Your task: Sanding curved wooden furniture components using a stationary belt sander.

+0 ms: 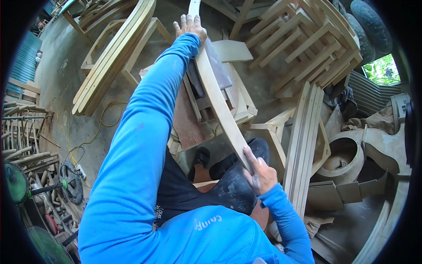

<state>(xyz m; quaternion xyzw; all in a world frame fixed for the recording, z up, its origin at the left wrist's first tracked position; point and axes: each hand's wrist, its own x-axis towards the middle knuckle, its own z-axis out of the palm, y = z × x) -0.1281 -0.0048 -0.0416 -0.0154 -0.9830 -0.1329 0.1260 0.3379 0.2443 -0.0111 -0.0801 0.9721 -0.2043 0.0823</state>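
A long, gently curved pale wooden slat (222, 113) runs from the top of the view down toward my right knee. My right hand (262, 176) grips its near end, the index finger stretched along the wood and the thumb at the edge. At the far part, my left hand (191, 30) lies on the slat with its fingers outstretched and apart; its thumb is hidden. Midway, the slat lies against a grey, flat-faced block (218, 66) mounted on a wooden stand (189, 125). Behind that block rests a curved, pale wooden board (231, 51).
Bundled curved slats (115, 55) lean on a wooden frame at left; straighter slats (303, 145) lie to my right. Stacked wooden frames (307, 42) stand at back right. A yellow cord (103, 119) crosses the floor near a green fan (15, 182). A round drum-like housing (340, 156) sits at right.
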